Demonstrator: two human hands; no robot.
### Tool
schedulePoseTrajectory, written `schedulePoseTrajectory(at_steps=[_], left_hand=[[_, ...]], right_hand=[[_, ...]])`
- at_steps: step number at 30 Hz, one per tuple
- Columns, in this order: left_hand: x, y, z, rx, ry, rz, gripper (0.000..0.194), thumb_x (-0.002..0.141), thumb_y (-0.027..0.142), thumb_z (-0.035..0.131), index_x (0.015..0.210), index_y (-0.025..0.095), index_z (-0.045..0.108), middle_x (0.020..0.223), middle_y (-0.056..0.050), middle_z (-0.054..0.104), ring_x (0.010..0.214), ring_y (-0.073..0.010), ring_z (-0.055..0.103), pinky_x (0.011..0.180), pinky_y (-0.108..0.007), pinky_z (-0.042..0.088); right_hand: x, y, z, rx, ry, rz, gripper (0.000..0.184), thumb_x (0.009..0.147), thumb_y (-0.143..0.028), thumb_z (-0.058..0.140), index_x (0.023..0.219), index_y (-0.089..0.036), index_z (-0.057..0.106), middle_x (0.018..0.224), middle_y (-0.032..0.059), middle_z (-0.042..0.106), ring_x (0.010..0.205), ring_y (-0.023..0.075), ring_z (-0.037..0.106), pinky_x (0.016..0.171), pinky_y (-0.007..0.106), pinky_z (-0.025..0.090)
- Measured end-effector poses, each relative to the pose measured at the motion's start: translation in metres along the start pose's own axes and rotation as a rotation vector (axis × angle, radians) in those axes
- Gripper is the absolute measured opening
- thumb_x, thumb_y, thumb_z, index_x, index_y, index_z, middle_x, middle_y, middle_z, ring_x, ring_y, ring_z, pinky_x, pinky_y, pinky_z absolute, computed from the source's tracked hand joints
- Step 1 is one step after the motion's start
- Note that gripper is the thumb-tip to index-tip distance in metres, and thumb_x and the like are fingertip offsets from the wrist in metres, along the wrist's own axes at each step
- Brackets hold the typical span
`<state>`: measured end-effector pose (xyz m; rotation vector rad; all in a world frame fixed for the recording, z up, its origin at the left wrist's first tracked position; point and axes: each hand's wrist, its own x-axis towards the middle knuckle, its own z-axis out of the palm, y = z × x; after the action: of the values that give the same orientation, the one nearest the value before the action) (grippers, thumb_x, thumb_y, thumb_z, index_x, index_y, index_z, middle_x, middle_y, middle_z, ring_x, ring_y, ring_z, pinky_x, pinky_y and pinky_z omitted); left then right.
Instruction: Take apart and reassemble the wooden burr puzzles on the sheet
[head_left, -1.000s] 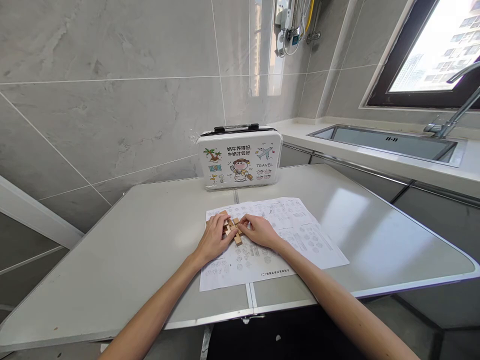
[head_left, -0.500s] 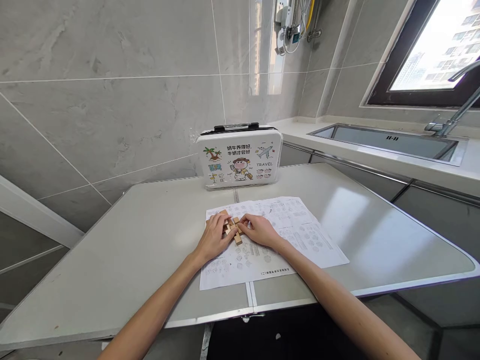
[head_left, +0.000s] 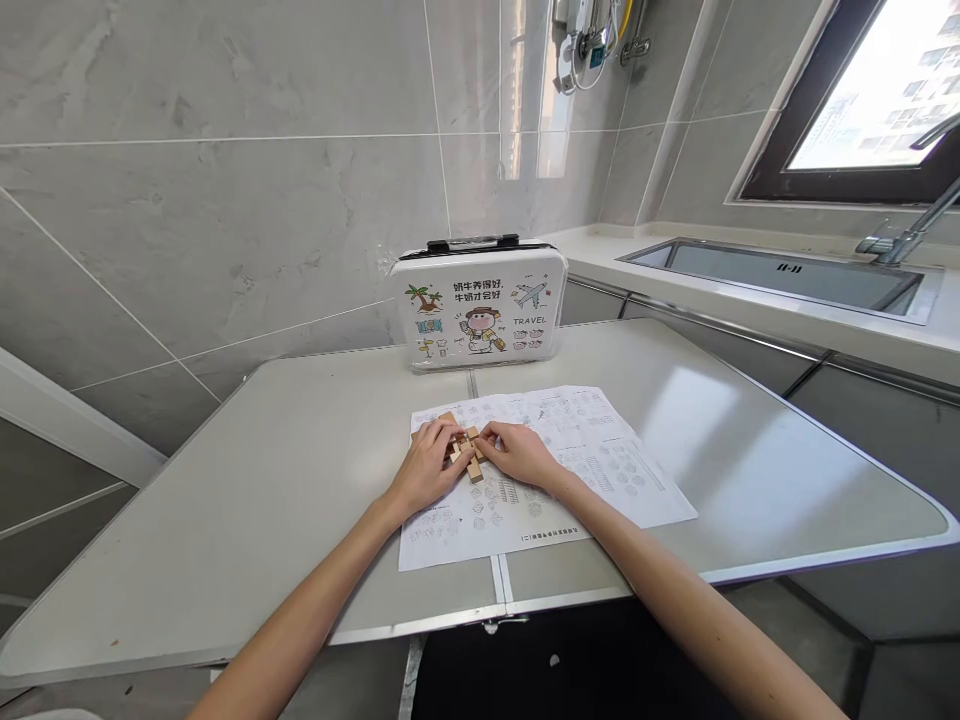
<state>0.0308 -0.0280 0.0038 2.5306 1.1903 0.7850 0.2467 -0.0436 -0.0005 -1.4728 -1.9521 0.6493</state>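
Several light-brown wooden bars, crossed and interlocked like a wooden burr puzzle (head_left: 475,470), lie on a printed paper sheet (head_left: 555,510). My left hand (head_left: 431,462) covers the left side of the puzzle, its fingers and thumb closed round the bars. From the right, the fingertips of my right hand (head_left: 519,452) pinch the puzzle's right edge. Parts of the bars are hidden under my left fingers. The sheet carries small line drawings and lettering that stands upside down to me.
A white case (head_left: 480,310) with cartoon prints and a black handle stands at the back of the folding table (head_left: 247,520). Beyond the table's right side is a counter with a sink (head_left: 780,275) and a faucet (head_left: 904,240). A tiled wall (head_left: 225,220) rises behind.
The whole view has shifted slightly, with the table and case sitting a little higher in the picture. Both hands stay on the wooden puzzle with hardly any visible movement.
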Motion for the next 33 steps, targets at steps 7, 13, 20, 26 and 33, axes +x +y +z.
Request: schedulePoseTrajectory(at_steps=[7, 13, 20, 26, 33], left_hand=[[-0.001, -0.003, 0.002, -0.002, 0.007, -0.011, 0.031, 0.103, 0.047, 0.058, 0.127, 0.027, 0.06, 0.128, -0.009, 0.065, 0.124, -0.0306, 0.057, 0.106, -0.05, 0.049], [-0.001, -0.005, 0.004, -0.029, 0.078, -0.041, 0.032, 0.105, 0.048, 0.054, 0.128, 0.026, 0.058, 0.128, -0.009, 0.066, 0.122, -0.0301, 0.058, 0.108, -0.052, 0.046], [0.007, -0.024, -0.003, -0.159, 0.382, -0.298, 0.024, 0.108, 0.042, 0.042, 0.113, 0.026, 0.059, 0.119, -0.009, 0.067, 0.119, -0.028, 0.06, 0.108, -0.05, 0.047], [0.008, -0.047, -0.005, -0.203, 0.434, -0.397, 0.023, 0.106, 0.038, 0.041, 0.112, 0.025, 0.058, 0.123, -0.011, 0.066, 0.121, -0.0277, 0.06, 0.106, -0.05, 0.049], [0.007, -0.045, -0.006, -0.167, 0.364, -0.349, 0.021, 0.099, 0.04, 0.055, 0.111, 0.026, 0.064, 0.12, -0.009, 0.066, 0.119, -0.029, 0.06, 0.101, -0.047, 0.051]], right_hand=[[0.0, 0.001, 0.0, 0.012, 0.004, -0.002, 0.019, 0.101, -0.035, 0.059, 0.087, -0.023, 0.065, 0.091, 0.0005, 0.078, 0.077, 0.0175, 0.066, 0.067, 0.028, 0.038], [0.0, 0.001, -0.001, 0.042, 0.005, 0.012, 0.019, 0.102, -0.036, 0.057, 0.09, -0.024, 0.066, 0.09, 0.0009, 0.077, 0.076, 0.018, 0.066, 0.067, 0.029, 0.041], [0.004, 0.005, 0.0, 0.286, 0.118, 0.097, 0.022, 0.099, -0.036, 0.053, 0.084, -0.024, 0.062, 0.076, 0.0003, 0.071, 0.069, 0.019, 0.063, 0.073, 0.031, 0.047], [0.009, 0.009, -0.002, 0.462, 0.174, 0.224, 0.026, 0.096, -0.043, 0.05, 0.082, -0.023, 0.06, 0.075, 0.0014, 0.068, 0.066, 0.0194, 0.062, 0.066, 0.031, 0.048], [0.011, 0.01, -0.003, 0.583, 0.175, 0.272, 0.025, 0.093, -0.043, 0.052, 0.082, -0.023, 0.06, 0.072, -0.0014, 0.063, 0.052, 0.0133, 0.048, 0.054, 0.028, 0.04]])
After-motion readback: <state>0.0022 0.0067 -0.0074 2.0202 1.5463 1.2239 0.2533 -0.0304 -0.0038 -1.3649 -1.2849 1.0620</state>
